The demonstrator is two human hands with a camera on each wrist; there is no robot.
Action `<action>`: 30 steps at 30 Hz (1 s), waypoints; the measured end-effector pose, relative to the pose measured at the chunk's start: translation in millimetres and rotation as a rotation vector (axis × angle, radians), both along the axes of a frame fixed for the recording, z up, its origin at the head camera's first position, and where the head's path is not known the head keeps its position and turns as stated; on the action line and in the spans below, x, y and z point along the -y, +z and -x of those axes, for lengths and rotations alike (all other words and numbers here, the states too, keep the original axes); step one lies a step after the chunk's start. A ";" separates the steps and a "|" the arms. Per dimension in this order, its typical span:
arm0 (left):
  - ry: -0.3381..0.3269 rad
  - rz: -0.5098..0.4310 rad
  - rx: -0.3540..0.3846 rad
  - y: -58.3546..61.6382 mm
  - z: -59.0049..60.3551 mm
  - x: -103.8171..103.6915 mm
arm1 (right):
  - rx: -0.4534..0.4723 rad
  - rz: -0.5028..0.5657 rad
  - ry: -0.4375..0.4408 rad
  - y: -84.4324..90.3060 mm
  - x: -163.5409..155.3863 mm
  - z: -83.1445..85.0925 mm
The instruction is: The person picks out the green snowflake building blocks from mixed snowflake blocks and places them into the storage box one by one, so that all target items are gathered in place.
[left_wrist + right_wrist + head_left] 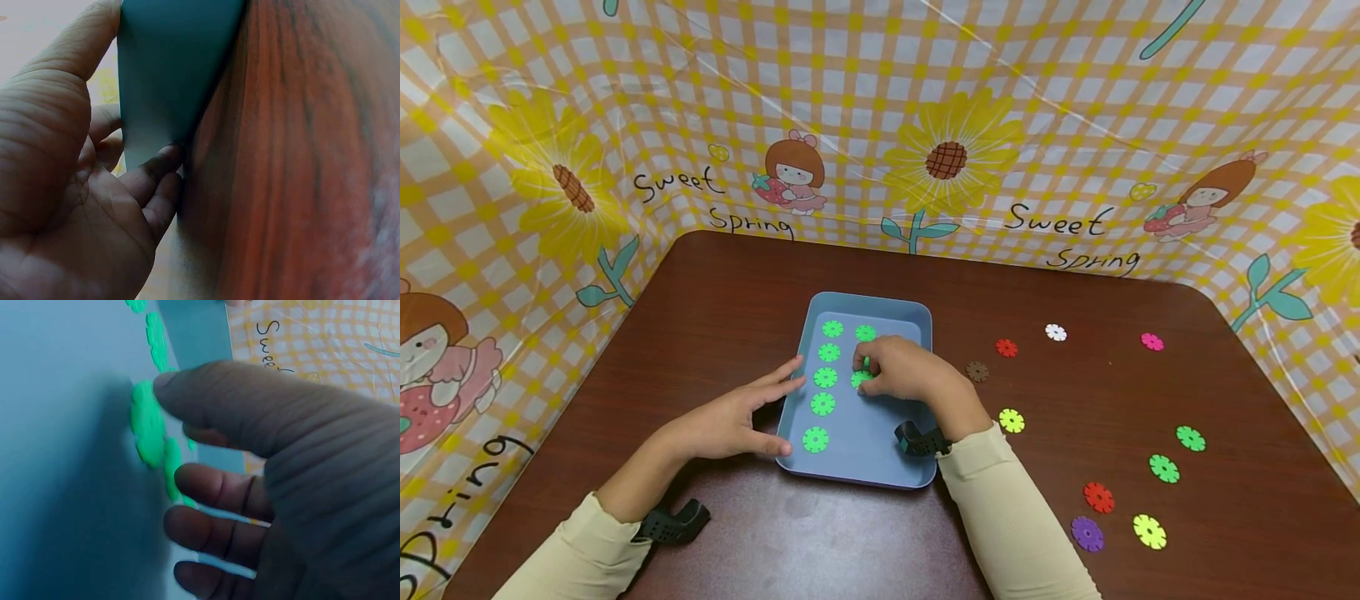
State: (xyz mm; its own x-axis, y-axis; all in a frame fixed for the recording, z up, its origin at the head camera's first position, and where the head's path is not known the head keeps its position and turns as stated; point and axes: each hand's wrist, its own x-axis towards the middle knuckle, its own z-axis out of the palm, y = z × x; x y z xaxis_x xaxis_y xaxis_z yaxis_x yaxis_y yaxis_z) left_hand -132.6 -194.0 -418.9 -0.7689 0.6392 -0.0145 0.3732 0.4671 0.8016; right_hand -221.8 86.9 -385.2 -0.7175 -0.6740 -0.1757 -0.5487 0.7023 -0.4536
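A blue tray (917,321) sits on a dark wooden table (1225,400), with green snowflake discs laid in two columns inside it; five in the left column, running from the far end to the disc nearest the person (815,439). The right hand (904,369) is over the right column, its thumb and curled fingers pinching a green disc (861,377) that lies at, or just above, the tray floor; the right wrist view shows the thumb tip (172,384) pressed against the disc's edge, with a second green disc just beside it. The left hand (730,421) braces the tray's left wall, fingers straight and slightly spread, and the left wrist view shows fingertips (164,159) touching the tray's outer wall where it meets the table. Loose discs lie well apart on the table to the right: two green ones (1176,454), red, white, pink, brown, yellow and purple. Risks noted: the pinched disc is close to its neighbour, so a sideways slip of the thumb could knock that neighbour out of line; a shallow edge grip on a thin flat piece may let it tilt or drop askew; and the left hand's push against the wall could slide the tray and disturb both columns if pressure is uneven
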 end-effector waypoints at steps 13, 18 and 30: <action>-0.011 0.006 -0.005 1.2 -0.4 -0.6 | -0.101 0.022 -0.011 23.8 -10.3 -7.4; -0.015 0.000 0.000 1.1 -0.6 -1.4 | -0.126 0.031 -0.017 28.6 -14.8 -9.1; -0.004 0.015 0.003 0.4 -0.9 -1.2 | -0.165 0.032 -0.012 32.4 -37.3 -12.6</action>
State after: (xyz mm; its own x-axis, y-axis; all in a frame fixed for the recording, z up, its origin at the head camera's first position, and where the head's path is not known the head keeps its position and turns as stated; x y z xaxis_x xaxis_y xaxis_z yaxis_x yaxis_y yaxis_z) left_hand -131.7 -192.8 -418.5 -0.7662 0.6421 -0.0266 0.3725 0.4775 0.7958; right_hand -209.2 124.2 -352.8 -0.7426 -0.6689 -0.0333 -0.6094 0.6955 -0.3807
